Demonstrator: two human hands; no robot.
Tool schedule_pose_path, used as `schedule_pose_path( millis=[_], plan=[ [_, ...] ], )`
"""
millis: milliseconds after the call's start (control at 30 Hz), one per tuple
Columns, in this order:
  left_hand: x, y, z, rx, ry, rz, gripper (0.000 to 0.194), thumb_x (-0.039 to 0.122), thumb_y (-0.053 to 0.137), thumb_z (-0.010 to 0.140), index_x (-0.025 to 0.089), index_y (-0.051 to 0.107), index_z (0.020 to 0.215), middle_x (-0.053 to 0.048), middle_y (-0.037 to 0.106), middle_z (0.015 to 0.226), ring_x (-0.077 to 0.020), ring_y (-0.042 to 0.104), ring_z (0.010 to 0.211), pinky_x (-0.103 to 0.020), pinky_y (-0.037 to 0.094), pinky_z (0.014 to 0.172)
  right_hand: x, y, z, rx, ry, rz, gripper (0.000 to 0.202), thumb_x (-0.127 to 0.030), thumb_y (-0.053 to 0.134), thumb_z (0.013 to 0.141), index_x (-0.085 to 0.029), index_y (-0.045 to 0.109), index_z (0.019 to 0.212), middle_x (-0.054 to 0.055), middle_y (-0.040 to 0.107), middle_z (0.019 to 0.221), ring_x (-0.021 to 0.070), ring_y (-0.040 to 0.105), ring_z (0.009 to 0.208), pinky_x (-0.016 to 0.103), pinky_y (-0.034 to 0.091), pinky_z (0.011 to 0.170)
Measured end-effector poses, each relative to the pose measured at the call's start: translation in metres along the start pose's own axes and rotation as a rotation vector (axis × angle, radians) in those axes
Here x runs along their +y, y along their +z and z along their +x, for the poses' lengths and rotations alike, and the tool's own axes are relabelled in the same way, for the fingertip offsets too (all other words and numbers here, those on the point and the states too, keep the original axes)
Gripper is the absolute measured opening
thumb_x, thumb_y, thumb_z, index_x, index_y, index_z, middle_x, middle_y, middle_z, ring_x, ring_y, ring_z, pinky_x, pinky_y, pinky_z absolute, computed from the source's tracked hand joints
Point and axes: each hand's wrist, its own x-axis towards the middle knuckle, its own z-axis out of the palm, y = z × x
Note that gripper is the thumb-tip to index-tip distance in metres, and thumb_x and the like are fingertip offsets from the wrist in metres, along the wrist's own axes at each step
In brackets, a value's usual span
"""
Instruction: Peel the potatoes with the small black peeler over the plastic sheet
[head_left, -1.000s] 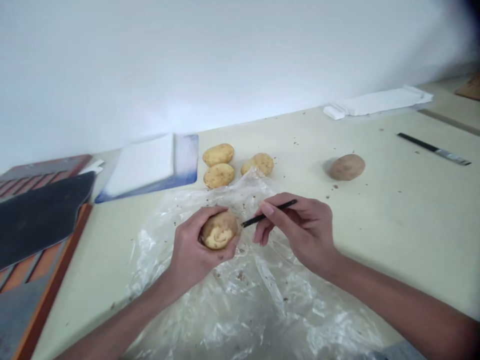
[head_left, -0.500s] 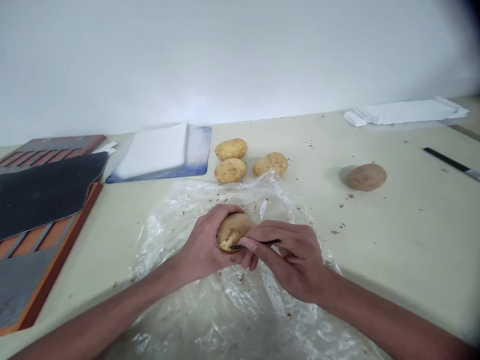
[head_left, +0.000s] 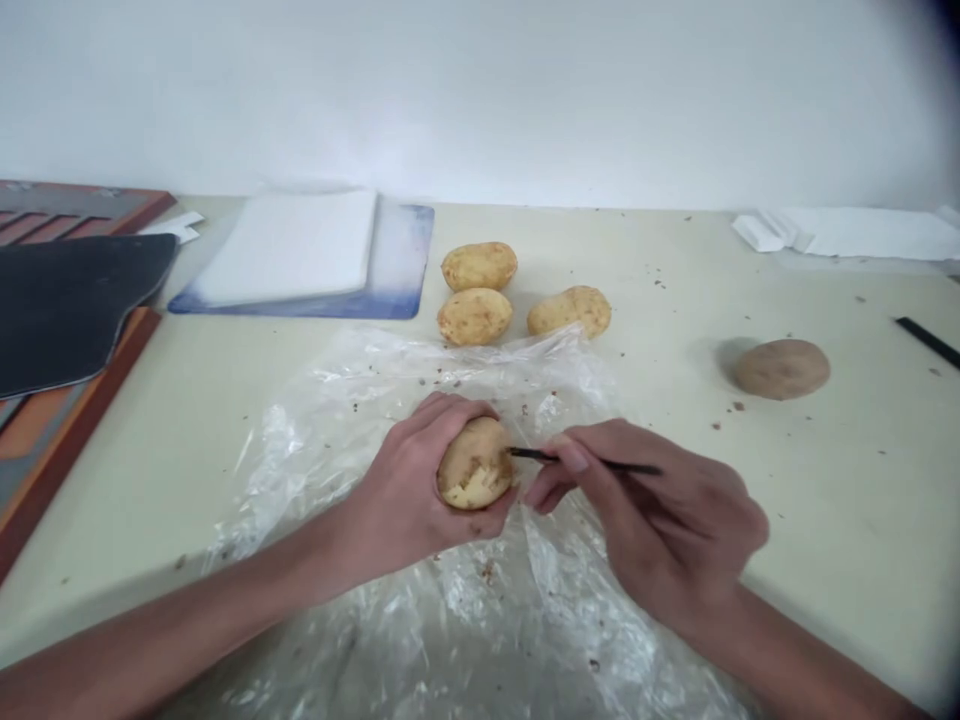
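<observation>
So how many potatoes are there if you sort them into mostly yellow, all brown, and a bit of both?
Mostly yellow potatoes: 3
All-brown potato: 1
Part-brown, part-yellow potato, in the left hand: 1
Total: 5

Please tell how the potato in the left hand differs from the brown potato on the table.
The held potato shows pale yellow patches; the brown potato looks evenly brown. The held potato sits in the left hand; the brown potato lies on the table. Both look rounded.
</observation>
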Motion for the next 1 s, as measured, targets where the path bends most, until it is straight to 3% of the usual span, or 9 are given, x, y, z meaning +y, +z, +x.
schedule_pose_path(
  millis=[133,300,433,533,700,800,933,1000],
  plan=[
    [0.001,-0.001,-0.001,-0.003,0.012,0.018,0.062,0.034,0.091,0.069,0.025,0.059,0.121,0.000,0.068,0.113,-0.0173,0.066,0.103,-0.031,0.058,0.086,-0.003,-0.001,0.000,-0.137,0.009,0.060,0.024,-0.001,0.063,0.094,-0.014,0.079,0.106,0.004,0.078,0.076,0.0140,0.074,0.062,0.024,0.064,0.059],
    [0.001,-0.001,-0.003,0.024,0.039,0.047,0.053,0.031,0.085,0.074,0.026,0.059,0.120,0.000,0.068,0.112,-0.0161,0.065,0.100,-0.029,0.058,0.084,0.003,-0.001,-0.001,0.020,0.040,-0.025,0.020,-0.003,0.067,0.094,-0.019,0.079,0.098,0.001,0.078,0.073,0.0128,0.073,0.059,0.023,0.064,0.057],
    [0.002,-0.001,-0.003,0.015,0.038,0.038,0.058,0.037,0.089,0.071,0.026,0.060,0.119,-0.001,0.069,0.112,-0.0180,0.066,0.101,-0.031,0.059,0.085,0.004,-0.001,0.000,-0.103,0.032,0.062,0.022,-0.002,0.065,0.095,-0.016,0.079,0.104,0.003,0.079,0.078,0.0132,0.075,0.063,0.023,0.064,0.059],
    [0.002,-0.001,-0.001,0.033,0.031,0.040,0.051,0.032,0.085,0.073,0.026,0.060,0.117,-0.001,0.069,0.110,-0.0177,0.066,0.099,-0.031,0.059,0.082,0.004,-0.001,0.002,0.006,0.061,0.073,0.020,-0.003,0.067,0.095,-0.017,0.079,0.100,0.003,0.079,0.078,0.0131,0.075,0.062,0.022,0.064,0.058],
    [0.001,-0.001,0.000,0.016,0.019,0.014,0.057,0.035,0.089,0.070,0.025,0.062,0.120,-0.003,0.071,0.112,-0.0199,0.068,0.100,-0.033,0.061,0.084,0.006,-0.002,0.004,-0.113,0.035,0.091,0.023,-0.001,0.066,0.094,-0.017,0.080,0.102,0.003,0.079,0.077,0.0140,0.075,0.062,0.024,0.064,0.058],
    [0.001,-0.001,-0.001,0.029,0.026,0.026,0.057,0.032,0.087,0.071,0.025,0.063,0.122,-0.003,0.071,0.114,-0.0198,0.068,0.102,-0.033,0.061,0.086,0.008,-0.003,0.004,0.025,0.094,0.121,0.022,-0.001,0.066,0.095,-0.019,0.079,0.098,0.001,0.078,0.075,0.0126,0.073,0.058,0.022,0.064,0.056],
    [0.002,-0.002,0.000,0.005,0.057,0.026,0.060,0.035,0.091,0.068,0.025,0.065,0.122,0.000,0.073,0.109,-0.0173,0.069,0.100,-0.031,0.061,0.088,0.006,-0.003,0.003,-0.149,0.084,0.198,0.023,0.000,0.065,0.094,-0.015,0.080,0.103,0.004,0.079,0.078,0.0143,0.075,0.061,0.024,0.065,0.057],
    [0.003,-0.003,0.000,0.013,0.047,0.029,0.063,0.033,0.091,0.067,0.027,0.065,0.124,0.001,0.075,0.111,-0.0171,0.071,0.102,-0.030,0.062,0.089,0.005,-0.002,0.002,-0.083,0.101,0.181,0.018,-0.002,0.067,0.094,-0.014,0.080,0.098,0.004,0.079,0.076,0.0145,0.075,0.060,0.024,0.066,0.057]
  ],
)
